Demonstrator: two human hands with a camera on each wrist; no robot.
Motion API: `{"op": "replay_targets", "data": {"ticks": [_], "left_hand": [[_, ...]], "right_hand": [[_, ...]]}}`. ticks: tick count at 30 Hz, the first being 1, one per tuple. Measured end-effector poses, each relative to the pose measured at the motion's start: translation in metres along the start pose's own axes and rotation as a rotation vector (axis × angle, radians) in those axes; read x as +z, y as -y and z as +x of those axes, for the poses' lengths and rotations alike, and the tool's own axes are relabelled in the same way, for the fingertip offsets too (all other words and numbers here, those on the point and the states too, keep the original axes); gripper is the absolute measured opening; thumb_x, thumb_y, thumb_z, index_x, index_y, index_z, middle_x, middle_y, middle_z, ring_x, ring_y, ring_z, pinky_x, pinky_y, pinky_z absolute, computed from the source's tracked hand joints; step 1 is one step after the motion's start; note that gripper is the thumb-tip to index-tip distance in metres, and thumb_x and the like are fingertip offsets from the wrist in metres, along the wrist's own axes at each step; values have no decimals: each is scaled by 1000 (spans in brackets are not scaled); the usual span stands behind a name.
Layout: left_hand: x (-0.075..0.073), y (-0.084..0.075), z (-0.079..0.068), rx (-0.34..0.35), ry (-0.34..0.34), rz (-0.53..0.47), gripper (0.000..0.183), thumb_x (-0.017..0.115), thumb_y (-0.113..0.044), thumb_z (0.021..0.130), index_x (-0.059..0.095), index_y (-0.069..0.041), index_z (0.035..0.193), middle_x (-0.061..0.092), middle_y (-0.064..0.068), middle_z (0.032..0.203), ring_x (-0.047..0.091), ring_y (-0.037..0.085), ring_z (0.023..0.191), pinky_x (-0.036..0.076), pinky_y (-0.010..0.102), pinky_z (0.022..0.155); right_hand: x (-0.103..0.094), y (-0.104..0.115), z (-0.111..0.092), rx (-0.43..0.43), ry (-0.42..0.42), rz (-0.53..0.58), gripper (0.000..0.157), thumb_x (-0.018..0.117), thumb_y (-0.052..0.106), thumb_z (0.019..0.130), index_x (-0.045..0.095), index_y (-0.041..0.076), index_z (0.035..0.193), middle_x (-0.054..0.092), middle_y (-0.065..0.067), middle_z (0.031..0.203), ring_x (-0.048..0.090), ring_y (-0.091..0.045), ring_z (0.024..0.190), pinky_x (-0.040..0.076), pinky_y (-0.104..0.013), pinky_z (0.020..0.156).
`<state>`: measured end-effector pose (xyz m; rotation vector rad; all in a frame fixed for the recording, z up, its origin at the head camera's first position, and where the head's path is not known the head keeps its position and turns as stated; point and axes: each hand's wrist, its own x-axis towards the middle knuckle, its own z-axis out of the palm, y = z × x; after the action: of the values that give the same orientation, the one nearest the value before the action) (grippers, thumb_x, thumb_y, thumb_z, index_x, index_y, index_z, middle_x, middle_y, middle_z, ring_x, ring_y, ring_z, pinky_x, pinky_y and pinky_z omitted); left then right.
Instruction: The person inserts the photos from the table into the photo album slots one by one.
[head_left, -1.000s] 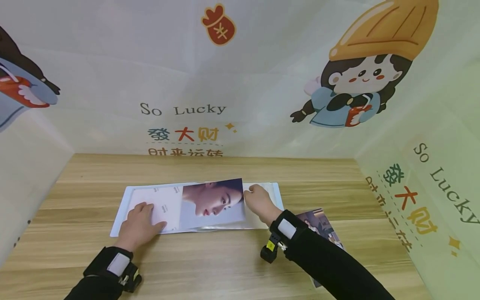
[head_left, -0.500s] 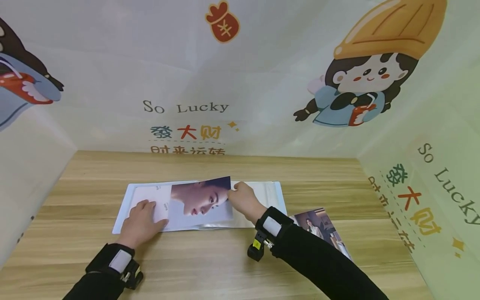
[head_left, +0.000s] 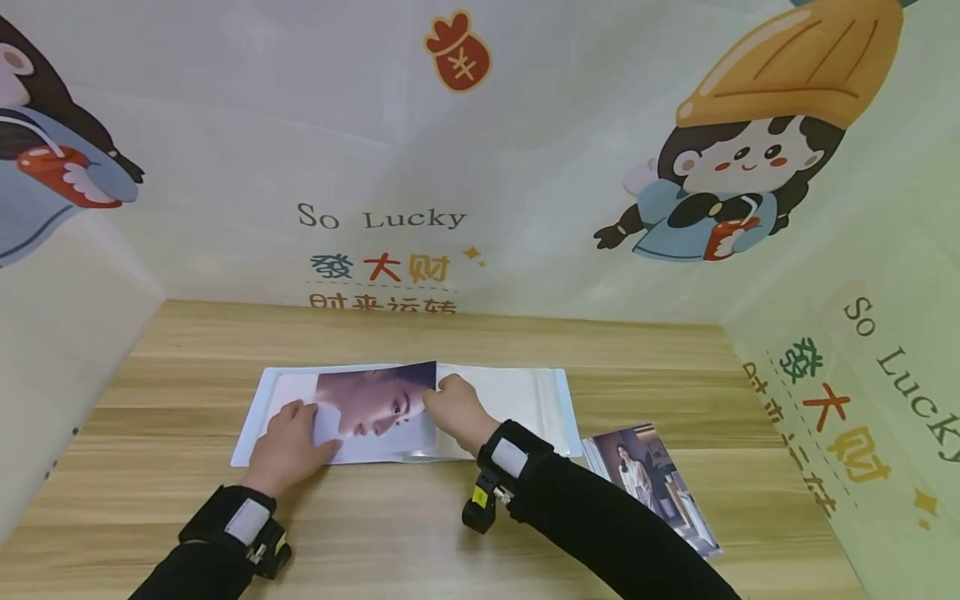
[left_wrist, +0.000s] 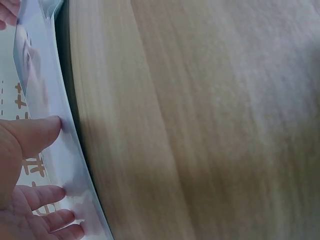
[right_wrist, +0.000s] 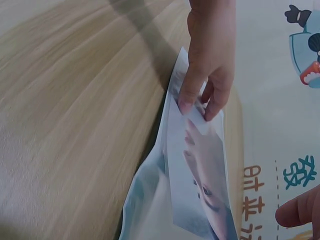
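A glossy photo (head_left: 382, 417) with a large sideways face lies over the left page of an opened pale blue photo album (head_left: 517, 396). My right hand (head_left: 461, 412) pinches the photo's right edge, whose upper corner is slightly raised. With fingers spread, my left hand (head_left: 288, 446) presses on the left page and overlaps the photo's left end. In the left wrist view, the left thumb (left_wrist: 37, 135) and fingers rest along the page's near edge. The right wrist view shows the face photo (right_wrist: 197, 165) running up to the left fingertips; only the right thumb (right_wrist: 300, 210) appears there.
A second photo (head_left: 648, 479), showing a person in a room, lies on the wooden table (head_left: 375, 533) right of the album, close to its corner and partly behind the right sleeve. Printed white sheeting (head_left: 525, 208) stands behind the table and along both sides.
My right hand has moved left with the face photo, covering the small print on the left page and baring more of the right page. My left hand keeps its place on the album.
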<state>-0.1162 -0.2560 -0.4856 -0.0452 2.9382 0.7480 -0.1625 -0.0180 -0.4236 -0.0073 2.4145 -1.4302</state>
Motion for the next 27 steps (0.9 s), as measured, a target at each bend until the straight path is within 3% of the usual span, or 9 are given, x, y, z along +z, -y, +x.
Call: {"op": "replay_targets", "data": {"ticks": [3, 5, 6, 9, 13, 16, 24, 27], "left_hand": [[0, 0, 0, 1, -8, 0, 70, 76, -23, 91, 48, 25, 135, 41, 49, 142, 45, 66, 130, 48, 73, 97], [0, 0, 0, 4, -8, 0, 71, 76, -23, 91, 47, 25, 136, 41, 49, 142, 45, 65, 130, 48, 73, 97], [0, 0, 0, 4, -8, -2, 70, 76, -22, 91, 47, 25, 136, 41, 49, 143, 45, 65, 130, 48, 73, 98], [1, 1, -1, 6, -12, -5, 70, 76, -21, 90, 48, 25, 135, 41, 48, 143, 46, 65, 130, 48, 72, 98], [2, 1, -1, 17, -27, -14, 67, 77, -19, 88, 50, 24, 132, 44, 48, 140, 48, 64, 127, 49, 72, 97], [1, 0, -1, 25, -31, -15, 65, 78, -19, 88, 52, 24, 129, 47, 46, 137, 51, 62, 125, 50, 71, 95], [0, -1, -1, 22, -29, -20, 66, 78, -19, 87, 52, 24, 130, 48, 45, 135, 52, 62, 122, 50, 71, 93], [-1, -1, -2, 27, -36, -18, 65, 78, -19, 87, 53, 24, 128, 49, 45, 134, 53, 61, 121, 51, 70, 92]], "right_hand": [[10, 3, -1, -4, 11, 36, 20, 53, 1, 91, 58, -16, 102, 61, -22, 102, 51, -24, 81, 43, -27, 65], [16, 6, -1, -7, 19, 49, 6, 54, 1, 91, 52, -4, 88, 50, -11, 86, 42, -18, 71, 33, -24, 57], [18, 7, -1, -7, 24, 58, 9, 54, 2, 91, 47, 1, 85, 43, -8, 82, 39, -17, 68, 31, -24, 55], [27, 12, -2, -21, 27, 56, 6, 53, 2, 90, 51, -3, 88, 45, -9, 85, 41, -18, 71, 32, -23, 56], [36, 17, -2, -18, 25, 56, 34, 53, 5, 92, 55, -20, 115, 57, -22, 103, 47, -24, 82, 36, -25, 62], [43, 20, -1, 6, 33, 73, 46, 53, 7, 94, 50, -24, 128, 57, -25, 111, 47, -25, 85, 37, -27, 65], [55, 20, 3, 16, 43, 118, 35, 55, 9, 96, 53, -19, 117, 47, -12, 92, 40, -18, 70, 32, -25, 56], [55, 19, 4, 2, 56, 128, 17, 55, 9, 96, 52, -8, 98, 42, -8, 84, 37, -16, 65, 30, -24, 54]]}}
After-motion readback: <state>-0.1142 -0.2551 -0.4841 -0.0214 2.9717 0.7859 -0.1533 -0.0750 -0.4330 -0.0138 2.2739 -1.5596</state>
